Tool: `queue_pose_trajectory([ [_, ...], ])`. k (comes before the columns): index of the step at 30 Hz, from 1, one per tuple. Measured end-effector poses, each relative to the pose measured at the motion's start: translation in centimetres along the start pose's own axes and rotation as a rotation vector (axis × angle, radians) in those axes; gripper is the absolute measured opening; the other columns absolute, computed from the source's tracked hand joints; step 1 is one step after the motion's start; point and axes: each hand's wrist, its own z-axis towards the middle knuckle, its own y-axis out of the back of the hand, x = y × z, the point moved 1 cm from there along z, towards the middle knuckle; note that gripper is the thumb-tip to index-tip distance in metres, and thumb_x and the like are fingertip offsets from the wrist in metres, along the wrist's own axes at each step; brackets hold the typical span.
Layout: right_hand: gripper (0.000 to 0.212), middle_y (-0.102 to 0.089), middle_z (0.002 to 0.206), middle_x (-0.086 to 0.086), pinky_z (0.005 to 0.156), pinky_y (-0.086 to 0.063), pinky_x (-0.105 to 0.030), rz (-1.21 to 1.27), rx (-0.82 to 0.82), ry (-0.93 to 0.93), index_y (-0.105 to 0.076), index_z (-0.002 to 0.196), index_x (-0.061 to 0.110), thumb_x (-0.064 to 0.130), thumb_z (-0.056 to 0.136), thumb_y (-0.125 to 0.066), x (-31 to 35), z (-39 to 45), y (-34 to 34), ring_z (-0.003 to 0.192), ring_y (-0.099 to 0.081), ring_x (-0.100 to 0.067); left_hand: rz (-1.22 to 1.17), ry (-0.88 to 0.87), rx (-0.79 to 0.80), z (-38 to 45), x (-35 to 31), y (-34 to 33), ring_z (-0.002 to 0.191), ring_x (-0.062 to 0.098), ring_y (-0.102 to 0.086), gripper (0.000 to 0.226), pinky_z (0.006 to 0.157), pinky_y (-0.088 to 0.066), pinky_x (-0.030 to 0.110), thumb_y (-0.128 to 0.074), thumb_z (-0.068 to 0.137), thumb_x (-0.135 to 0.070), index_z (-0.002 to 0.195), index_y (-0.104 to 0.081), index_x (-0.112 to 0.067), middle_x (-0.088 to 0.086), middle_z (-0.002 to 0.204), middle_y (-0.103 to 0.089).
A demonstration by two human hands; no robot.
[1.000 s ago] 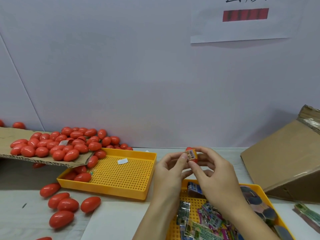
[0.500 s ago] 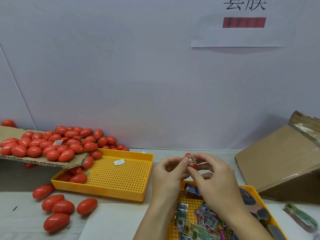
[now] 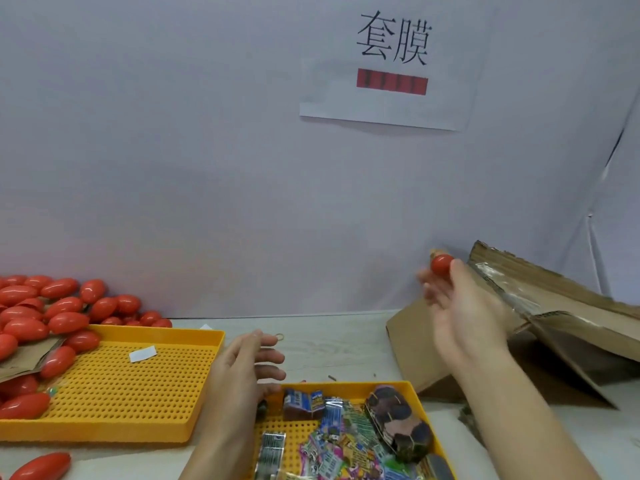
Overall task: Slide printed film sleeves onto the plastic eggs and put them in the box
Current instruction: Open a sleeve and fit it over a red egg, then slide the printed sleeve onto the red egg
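red egg at right hand fingertips beside box; left hand spread, empty

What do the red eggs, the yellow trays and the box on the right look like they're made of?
Red eggs: glossy hard plastic, judging by the bright highlights. Yellow trays: matte moulded plastic, with a regular grid of holes. Box: brown corrugated cardboard with rough torn edges and shiny clear tape.

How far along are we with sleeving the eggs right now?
In hand: the right hand holds one egg up beside the cardboard box; its sleeve is blurred. The left hand hangs open over the sleeve tray. Left: a big pile of bare eggs. The box's inside is hidden.
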Motion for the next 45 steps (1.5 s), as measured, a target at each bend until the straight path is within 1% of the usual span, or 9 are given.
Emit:
queue_pose_trajectory([
  [4,0.031,-0.061,0.117,-0.024,0.070,-0.058,-0.024,0.166,-0.119,-0.020,-0.049,0.126,0.004,0.027,0.106,-0.043,4.3,3.0,1.1,0.087,-0.073,-0.025,-0.015,-0.004,0.042,-0.2,-0.3,-0.2,0.052,0.016,-0.056,0.031,0.047,-0.040,0.029,-0.050,0.100,-0.016,0.081,-0.071,-0.006,0.010,0.068,-0.065],
  [6,0.032,-0.055,0.110,-0.027,0.074,-0.056,-0.028,0.077,-0.047,-0.110,-0.041,0.134,0.003,0.018,0.106,-0.037,4.2,2.7,1.1,0.086,-0.070,-0.028,-0.015,0.011,0.064,-0.3,-0.3,-0.4,0.052,0.016,-0.055,0.033,0.046,-0.039,0.029,-0.049,0.101,-0.017,0.082,-0.072,-0.003,0.010,0.067,-0.065],
  [10,0.022,-0.068,0.082,-0.017,0.062,-0.048,-0.027,-0.210,0.146,-0.240,-0.064,0.101,-0.007,0.003,0.097,-0.045,-0.6,-1.2,1.1,0.068,-0.065,-0.020,0.006,0.003,0.079,-0.3,-0.4,-0.2,0.051,0.017,-0.056,0.030,0.044,-0.042,0.028,-0.047,0.101,-0.008,0.083,-0.071,0.000,0.009,0.065,-0.065],
  [15,0.030,-0.074,0.078,0.001,0.058,-0.052,-0.023,-0.727,0.460,-0.140,-0.076,0.084,0.019,0.005,0.097,-0.052,-6.6,-5.7,1.0,0.066,-0.070,-0.014,0.084,-0.012,0.073,-0.3,-1.0,-0.3,0.055,0.019,-0.060,0.027,0.047,-0.047,0.029,-0.051,0.099,-0.010,0.081,-0.071,-0.004,0.010,0.068,-0.066],
  [20,0.035,-0.071,0.077,0.013,0.062,-0.052,-0.017,-0.987,0.701,0.013,-0.073,0.074,0.031,0.008,0.094,-0.057,-8.0,-7.5,0.6,0.068,-0.068,-0.006,0.802,-0.227,0.286,-1.1,-2.5,-0.2,0.066,-0.004,-0.062,0.015,0.056,-0.044,0.012,-0.054,0.098,-0.027,0.089,-0.066,-0.028,-0.008,0.078,-0.067],
  [23,0.032,-0.070,0.073,0.013,0.062,-0.048,-0.012,-1.141,0.799,0.067,-0.071,0.072,0.033,0.012,0.092,-0.059,-8.8,-8.1,0.8,0.072,-0.063,0.003,1.088,-0.255,0.439,-1.2,-4.1,0.9,0.076,-0.005,-0.061,0.011,0.057,-0.042,0.008,-0.052,0.099,-0.033,0.096,-0.062,-0.035,-0.015,0.085,-0.064],
  [31,0.034,-0.068,0.074,0.013,0.060,-0.043,-0.006,-1.189,0.874,0.057,-0.069,0.071,0.036,0.011,0.093,-0.060,-9.1,-7.9,1.0,0.076,-0.056,0.018,1.538,-0.294,0.271,7.2,-7.6,5.1,0.091,0.015,-0.062,0.018,0.078,-0.054,0.032,-0.052,0.099,-0.027,0.111,-0.064,-0.021,0.002,0.113,-0.063],
  [37,0.035,-0.071,0.079,0.012,0.064,-0.043,-0.005,-1.172,0.910,0.067,-0.068,0.070,0.040,0.013,0.093,-0.060,-9.5,-7.8,1.2,0.082,-0.057,0.015,1.899,-0.141,0.230,14.6,-7.9,8.1,0.105,0.027,-0.060,0.021,0.075,-0.043,0.028,-0.052,0.097,-0.020,0.113,-0.063,-0.011,0.012,0.120,-0.062],
  [45,0.032,-0.067,0.073,0.028,0.062,-0.041,-0.003,-1.117,0.881,0.057,-0.069,0.071,0.038,0.015,0.093,-0.061,-9.8,-7.2,1.5,0.079,-0.055,0.020,2.127,0.028,0.247,17.4,-6.3,6.9,0.119,0.028,-0.057,0.033,0.094,-0.049,0.034,-0.053,0.097,-0.010,0.130,-0.054,-0.006,0.013,0.133,-0.055],
])
